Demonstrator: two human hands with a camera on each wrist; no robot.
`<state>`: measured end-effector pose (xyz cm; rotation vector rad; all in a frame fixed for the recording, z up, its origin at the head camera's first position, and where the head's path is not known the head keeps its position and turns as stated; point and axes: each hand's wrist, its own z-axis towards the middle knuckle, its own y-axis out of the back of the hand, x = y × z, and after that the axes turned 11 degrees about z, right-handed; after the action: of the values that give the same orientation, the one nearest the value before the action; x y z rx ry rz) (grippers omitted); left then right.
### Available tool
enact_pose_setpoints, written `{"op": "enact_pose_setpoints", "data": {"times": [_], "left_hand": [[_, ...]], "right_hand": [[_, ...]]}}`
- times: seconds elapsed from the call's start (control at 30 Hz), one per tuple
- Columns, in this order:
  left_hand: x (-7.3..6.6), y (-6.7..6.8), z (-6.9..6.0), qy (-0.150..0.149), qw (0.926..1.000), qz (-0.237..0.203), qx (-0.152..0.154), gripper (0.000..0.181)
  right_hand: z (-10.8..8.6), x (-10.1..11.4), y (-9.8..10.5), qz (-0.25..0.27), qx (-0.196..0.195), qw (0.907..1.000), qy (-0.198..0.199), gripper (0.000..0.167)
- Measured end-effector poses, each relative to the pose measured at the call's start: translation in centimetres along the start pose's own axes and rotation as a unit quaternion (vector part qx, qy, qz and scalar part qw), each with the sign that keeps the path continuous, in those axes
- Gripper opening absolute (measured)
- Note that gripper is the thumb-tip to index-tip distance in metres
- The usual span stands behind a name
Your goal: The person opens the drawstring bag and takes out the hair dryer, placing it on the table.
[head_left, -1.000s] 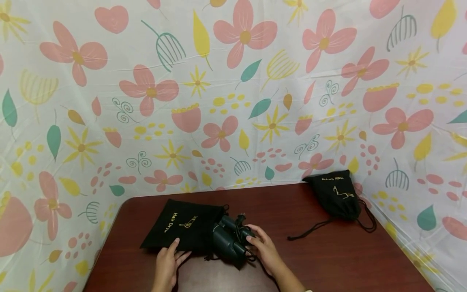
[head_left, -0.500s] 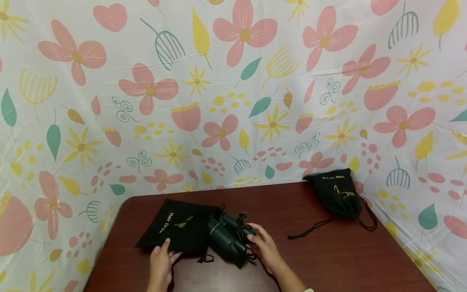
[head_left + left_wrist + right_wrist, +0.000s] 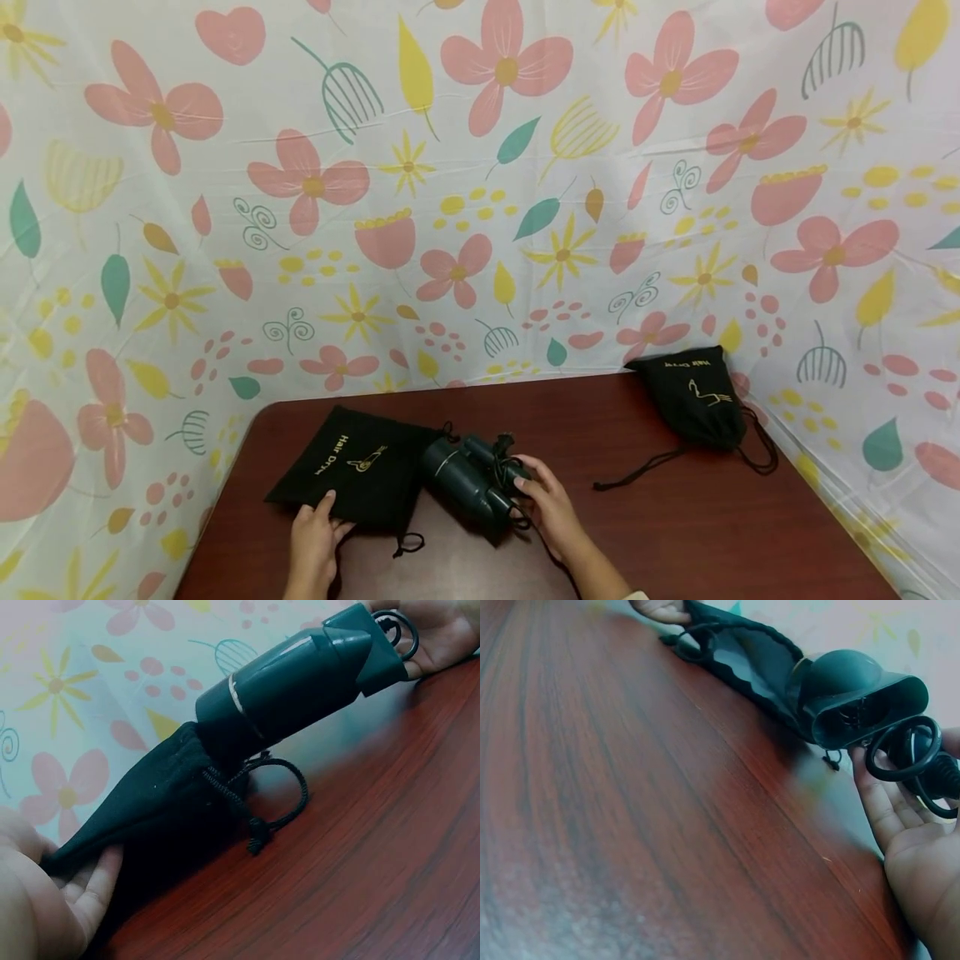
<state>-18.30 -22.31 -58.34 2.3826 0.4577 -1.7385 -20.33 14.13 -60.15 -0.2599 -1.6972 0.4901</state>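
Note:
A dark green hair dryer [image 3: 459, 482] with a pale ring lies at the middle of the table, its black cord bundled by the folded handle. My right hand [image 3: 557, 510] grips it at the handle and cord end. Its wide nozzle [image 3: 870, 712] faces the right wrist camera. The dryer's other end sits at the mouth of a black drawstring bag [image 3: 360, 471] lettered "Hair Dryer"; how much is inside is hidden. With thumb above and fingers beneath, my left hand [image 3: 313, 540] pinches the bag's near edge. A drawstring loop [image 3: 289, 795] hangs from the mouth.
A second black drawstring bag [image 3: 693, 400], bulging and with its cords trailing, lies at the back right of the brown wooden table [image 3: 675, 533]. A floral cloth [image 3: 465, 200] hangs behind the table and along its sides.
My left hand has drawn the bag leftward, baring more of the dryer's body. The dryer has shifted slightly left, while my right hand keeps its grip almost in place.

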Motion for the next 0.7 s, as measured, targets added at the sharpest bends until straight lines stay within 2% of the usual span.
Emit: {"op": "enact_pose_setpoints", "data": {"times": [0.27,0.37,0.5,0.7], "left_hand": [[-0.6,2.2,0.5,0.026,0.9974,0.066,0.002,0.032],[-0.5,2.8,0.6,0.034,0.9951,0.092,0.009,0.04],[-0.8,3.3,0.9,0.042,0.9907,0.127,0.023,0.059],[-1.4,4.5,1.7,0.04,0.9822,0.179,0.042,0.078]], "right_hand": [[0.2,0.1,0.0,0.037,-0.019,0.9991,-0.005,0.054],[0.1,0.2,0.1,0.034,-0.033,0.9988,-0.006,0.053],[0.0,0.5,0.2,0.016,-0.049,0.9986,-0.006,0.052],[0.2,1.0,0.1,0.006,-0.063,0.998,-0.002,0.054]]}}
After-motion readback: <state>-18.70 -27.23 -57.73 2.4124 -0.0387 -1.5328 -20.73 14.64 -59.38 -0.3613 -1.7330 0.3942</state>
